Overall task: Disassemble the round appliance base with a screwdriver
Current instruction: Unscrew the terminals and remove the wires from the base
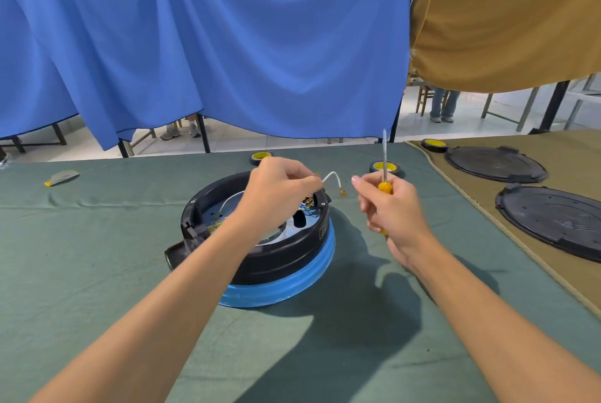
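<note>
The round appliance base (286, 259), black with a blue lower band, lies open side up on the green cloth in the middle. Its inside shows a metal plate, brass terminals and wires. My left hand (276, 194) hovers over the base's far right rim and pinches a white wire (331, 178) that ends in a brass connector hanging free. My right hand (390, 210) is to the right of the base, gripping a screwdriver (384, 171) with a yellow handle, its shaft pointing straight up.
Two black round covers (494, 163) (553, 220) lie on a tan cloth at the right. Three black-and-yellow tape rolls (387, 167) sit along the table's far edge. A small grey and yellow piece (61, 177) lies far left. Blue and tan curtains hang behind.
</note>
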`<state>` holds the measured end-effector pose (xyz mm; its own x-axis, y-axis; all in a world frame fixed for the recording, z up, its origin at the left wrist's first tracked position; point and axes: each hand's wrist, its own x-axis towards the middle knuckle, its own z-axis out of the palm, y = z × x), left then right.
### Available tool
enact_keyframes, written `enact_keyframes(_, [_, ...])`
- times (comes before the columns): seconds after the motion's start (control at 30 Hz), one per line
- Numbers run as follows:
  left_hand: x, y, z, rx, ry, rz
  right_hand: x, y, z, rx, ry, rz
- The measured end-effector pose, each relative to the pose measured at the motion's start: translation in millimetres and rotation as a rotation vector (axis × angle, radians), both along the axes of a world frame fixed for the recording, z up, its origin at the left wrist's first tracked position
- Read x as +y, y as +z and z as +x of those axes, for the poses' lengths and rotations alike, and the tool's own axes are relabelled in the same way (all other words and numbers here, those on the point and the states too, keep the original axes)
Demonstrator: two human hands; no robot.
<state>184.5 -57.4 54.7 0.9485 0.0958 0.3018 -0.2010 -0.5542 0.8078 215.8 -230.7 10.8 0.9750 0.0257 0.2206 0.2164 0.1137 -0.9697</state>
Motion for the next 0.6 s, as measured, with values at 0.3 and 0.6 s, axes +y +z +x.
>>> enact_keyframes(0.3, [-25, -6, -1, 0.073, 0.002, -0.074, -18, 4, 0, 0.046, 0.128, -0.019])
enact_keyframes(0.6, [-22, -25, 2, -0.045, 0.051, 0.311, -31, -10, 18, 0.130, -0.096, -0.164])
